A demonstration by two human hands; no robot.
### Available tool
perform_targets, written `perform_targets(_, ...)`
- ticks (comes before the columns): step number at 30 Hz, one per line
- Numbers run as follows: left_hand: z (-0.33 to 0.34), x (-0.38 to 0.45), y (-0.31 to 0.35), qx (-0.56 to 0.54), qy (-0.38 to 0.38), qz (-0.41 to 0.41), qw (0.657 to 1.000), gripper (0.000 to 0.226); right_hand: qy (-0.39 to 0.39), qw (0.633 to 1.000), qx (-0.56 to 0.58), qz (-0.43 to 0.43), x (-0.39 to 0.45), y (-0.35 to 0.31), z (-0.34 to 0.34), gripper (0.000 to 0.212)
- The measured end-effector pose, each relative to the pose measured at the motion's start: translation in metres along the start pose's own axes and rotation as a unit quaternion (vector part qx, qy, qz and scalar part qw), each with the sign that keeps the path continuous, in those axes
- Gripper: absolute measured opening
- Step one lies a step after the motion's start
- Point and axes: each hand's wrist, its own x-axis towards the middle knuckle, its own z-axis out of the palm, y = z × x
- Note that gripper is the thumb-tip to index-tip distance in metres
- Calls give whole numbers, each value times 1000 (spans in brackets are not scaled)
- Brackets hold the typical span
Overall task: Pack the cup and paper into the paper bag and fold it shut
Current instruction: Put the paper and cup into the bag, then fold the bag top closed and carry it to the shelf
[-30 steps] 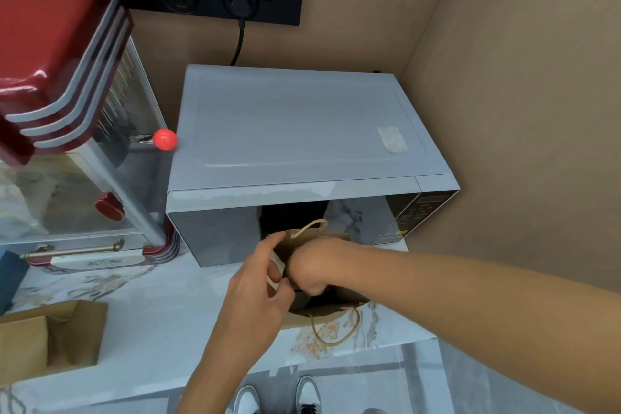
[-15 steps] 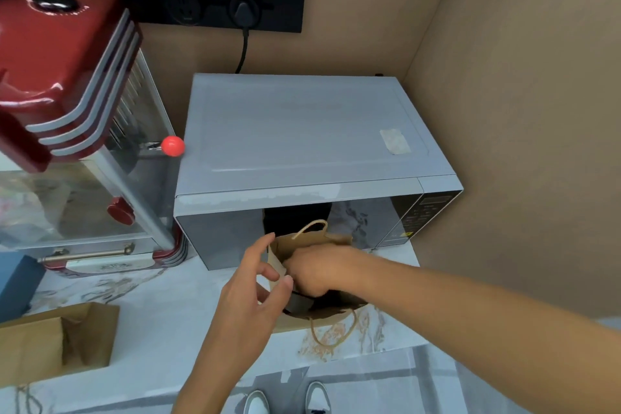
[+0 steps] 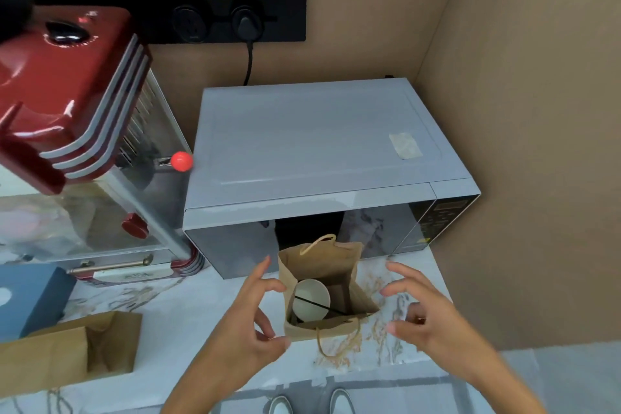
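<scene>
A brown paper bag [image 3: 322,265] with twine handles stands open on the marble counter, just in front of the microwave. Inside it a white cup [image 3: 311,300] sits upright, with a thin dark line across its mouth. I cannot pick out any paper in the bag. My left hand [image 3: 255,323] hovers at the bag's left side, fingers spread, fingertips close to its edge. My right hand [image 3: 416,309] hovers to the right of the bag, fingers apart, holding nothing.
A grey microwave [image 3: 316,144] stands right behind the bag, a red popcorn machine [image 3: 67,94] to its left. A second brown bag [image 3: 67,349] lies on its side at the front left, next to a blue box [image 3: 30,296]. A brown wall closes the right side.
My right hand has come out of the bag and moved to its right side. My left hand has let go of the bag's rim. The cup now shows inside.
</scene>
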Motion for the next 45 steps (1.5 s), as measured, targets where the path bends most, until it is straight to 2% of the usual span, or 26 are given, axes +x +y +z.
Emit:
perform_targets(2, 6, 8, 3, 16, -11, -4, 1000, 56, -25, 999, -4, -24, 11, 7, 13, 36)
perform_targets(5, 11, 15, 8, 3, 8, -5, 1000, 47, -18, 999, 15, -49, 26, 6, 26, 29)
perform_targets(9, 19, 20, 9, -65, 72, -43, 994, 36, 4, 991, 125, -47, 35, 3, 31, 8)
perform_targets(11, 25, 20, 11, -111, 90, -36, 989, 36, 25, 985, 164, -40, 36, 3, 33, 3)
perform_targets(12, 27, 19, 13, -130, 98, -28, 986, 39, 40, 980, 192, -36, 35, 3, 35, 8)
perform_targets(14, 29, 16, 13, -161, 116, -14, 980, 48, 63, 966, 249, -36, 31, 7, 37, 30)
perform_targets(15, 30, 15, 10, -183, 128, -11, 975, 49, 71, 961, 264, -37, 30, 9, 38, 33)
perform_targets(19, 32, 14, 5, -276, 148, -32, 949, 22, 95, 957, 272, -22, 27, 9, 43, 12)
perform_targets(20, 34, 14, 6, -277, 141, -40, 950, 21, 96, 964, 248, -12, 27, 8, 45, 8)
perform_targets(21, 36, 14, 7, -268, 135, -44, 953, 21, 89, 970, 226, -5, 28, 8, 49, 12)
perform_targets(24, 45, 17, 7, -202, 125, -58, 970, 43, 80, 982, 173, 4, 31, 8, 62, 48)
perform_targets(27, 50, 18, 5, -110, 141, -57, 982, 59, 122, 986, 114, 2, 32, 13, 70, 64)
perform_targets(29, 52, 17, 4, -91, 155, -61, 982, 58, 152, 983, 102, 15, 32, 19, 71, 58)
perform_targets(32, 55, 16, -3, -59, 181, -55, 980, 42, 190, 973, 126, 27, 30, 28, 69, 43)
perform_targets(37, 57, 15, -15, -118, 181, -71, 974, 22, 180, 971, 154, 30, 23, 33, 72, 34)
perform_targets(40, 57, 14, -20, -136, 164, -93, 973, 15, 185, 969, 160, 35, 14, 35, 74, 32)
perform_targets(45, 78, -2, -9, -144, 109, -60, 982, 16, 232, 952, 199, 38, -15, 51, 61, 29)
